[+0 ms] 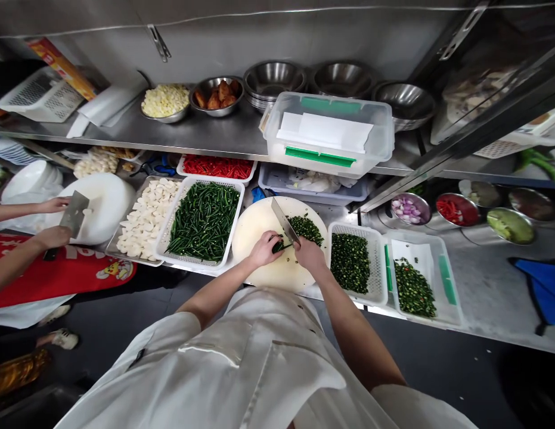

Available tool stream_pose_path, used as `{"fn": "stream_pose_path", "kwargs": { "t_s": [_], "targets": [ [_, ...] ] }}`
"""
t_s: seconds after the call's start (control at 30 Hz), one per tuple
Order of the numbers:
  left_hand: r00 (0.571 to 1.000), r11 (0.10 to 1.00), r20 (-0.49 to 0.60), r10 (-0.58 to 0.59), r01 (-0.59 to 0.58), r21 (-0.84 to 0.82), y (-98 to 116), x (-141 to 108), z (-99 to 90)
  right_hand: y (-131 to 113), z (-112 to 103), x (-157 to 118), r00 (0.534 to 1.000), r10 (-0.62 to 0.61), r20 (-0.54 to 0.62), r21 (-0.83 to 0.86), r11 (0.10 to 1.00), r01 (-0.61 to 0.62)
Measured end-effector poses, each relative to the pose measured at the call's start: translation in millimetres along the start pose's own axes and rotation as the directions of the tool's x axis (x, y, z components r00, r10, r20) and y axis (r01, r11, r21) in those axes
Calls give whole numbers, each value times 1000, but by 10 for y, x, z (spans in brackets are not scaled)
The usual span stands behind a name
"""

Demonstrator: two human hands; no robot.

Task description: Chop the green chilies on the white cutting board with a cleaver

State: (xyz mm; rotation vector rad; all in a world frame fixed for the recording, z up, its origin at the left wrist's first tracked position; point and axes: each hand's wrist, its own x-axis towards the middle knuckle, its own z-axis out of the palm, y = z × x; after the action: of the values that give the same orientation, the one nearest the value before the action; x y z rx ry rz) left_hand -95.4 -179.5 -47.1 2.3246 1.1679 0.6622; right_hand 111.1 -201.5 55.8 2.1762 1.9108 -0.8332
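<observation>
Your jacket point(281, 357) lies nearest; your right hand point(310, 254) grips the knife point(284, 220), your left hand point(262, 251) chillies point(278, 245), whose rolling could cause a cut.

centre: knife point(284, 220), smooth metal; board point(279, 271), matt, plastic-looking | upper centre: bowls point(275, 77), glossy metal; box point(383, 128), translucent smooth plastic; paper point(324, 132), matt | right of centre: basket point(377, 259), perforated plastic | lower centre: jacket point(277, 339), matt cloth

Steel shelf point(219, 134) above dark, perhaps tiled floor point(438, 357)
</observation>
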Motion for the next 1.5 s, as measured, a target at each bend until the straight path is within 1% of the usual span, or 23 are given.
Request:
{"fn": "stream_pose_path", "kwargs": {
  "t_s": [0.17, 0.3, 0.37, 0.43, 0.53, 0.6, 0.73, 0.87, 0.93, 1.03, 1.13, 1.23, 1.33, 1.43, 1.5],
  "targets": [
    [998, 998, 34, 56, -56, 4, -69, -76, -74, -120, 48, -55, 999, 44, 26, -45, 998, -42],
    [991, 993, 73, 117, -117, 4, -73, -55, -144, -177, 24, -39, 1000, 18, 25, -56, 998, -17],
    [986, 990, 93, 139, -140, 1, -72, -42, -170, -196, 21, -41, 999, 29, 36, -62, 998, -27],
    [982, 988, 105, 155, -156, 1, -78, -36, -188, -205, 28, -53, 998, 40, 46, -72, 997, -36],
    [976, 983, 127, 179, -181, 1, -103, -30, -205, -203, 53, -89, 999, 6, 37, -76, 997, -3],
    [969, 980, 149, 199, -200, -6, -125, -22, -212, -211, 71, -115, 999, 16, 43, -66, 998, -13],
    [965, 978, 158, 209, -209, -13, -152, 7, -223, -268, 81, -136, 995, 76, 70, -49, 996, -73],
    [960, 975, 172, 223, -221, -27, -158, 29, -234, -323, 98, -139, 998, 42, 44, -55, 998, -39],
    [956, 972, 174, 235, -233, -29, -158, 32, -240, -358, 121, -128, 997, 63, 39, -49, 997, -61],
    [952, 969, 186, 245, -243, -30, -158, 26, -259, -409, 133, -98, 994, 90, 61, -26, 996, -88],
    [949, 970, 202, 242, -237, -47, -167, 7, -287, -422, 127, -91, 997, 47, 61, -25, 999, -45],
    [950, 969, 194, 246, -243, -41, -184, -16, -302, -430, 150, -102, 996, 69, 48, -35, 997, -68],
    [947, 965, 187, 261, -261, -23, -195, -32, -308, -472, 164, -90, 992, 111, 67, -30, 994, -109],
    [946, 962, 179, 271, -270, -30, -201, -48, -316, -527, 154, -92, 994, 80, 75, -36, 996, -78],
    [947, 962, 168, 273, -269, -48, -206, -63, -317, -568, 162, -117, 994, 86, 60, -39, 996, -84]
  ]
}}
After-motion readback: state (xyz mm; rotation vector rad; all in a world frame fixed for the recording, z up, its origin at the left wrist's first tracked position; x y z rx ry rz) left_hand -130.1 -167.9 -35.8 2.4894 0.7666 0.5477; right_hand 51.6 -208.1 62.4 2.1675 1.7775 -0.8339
